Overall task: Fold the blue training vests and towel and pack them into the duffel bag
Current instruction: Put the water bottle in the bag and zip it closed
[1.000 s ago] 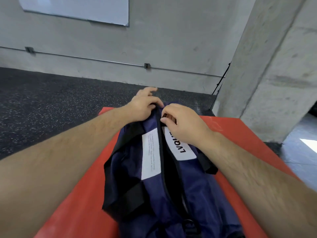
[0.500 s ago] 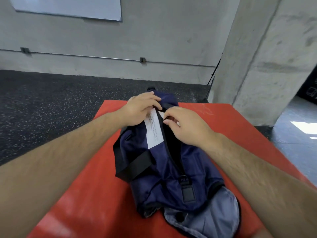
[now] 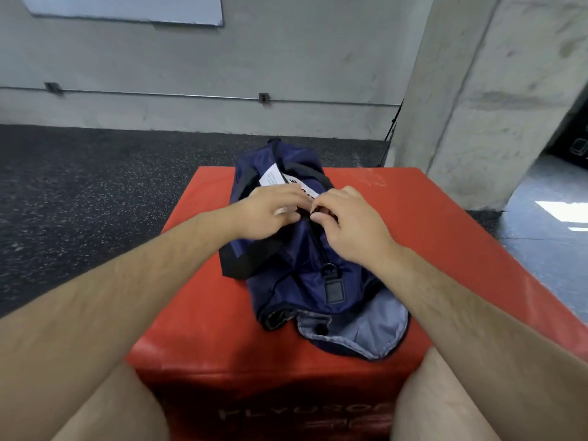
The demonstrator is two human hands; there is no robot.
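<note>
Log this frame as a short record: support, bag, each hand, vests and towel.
support: red box
bag: navy duffel lying on the box, grey lining showing at its near end
left hand: grips the duffel's top beside the zip
right hand: pinches the zip
vests, towel: not in view

This looks like a gym or training room. It has a black speckled rubber floor [image 3: 95, 192], a bare concrete wall [image 3: 286, 58] and pillar [image 3: 493, 106], and a whiteboard [image 3: 127, 7] mounted high. A red padded plyo box [image 3: 203, 313] with half-legible lettering is the surface under a navy duffel bag [image 3: 296, 281].
</note>
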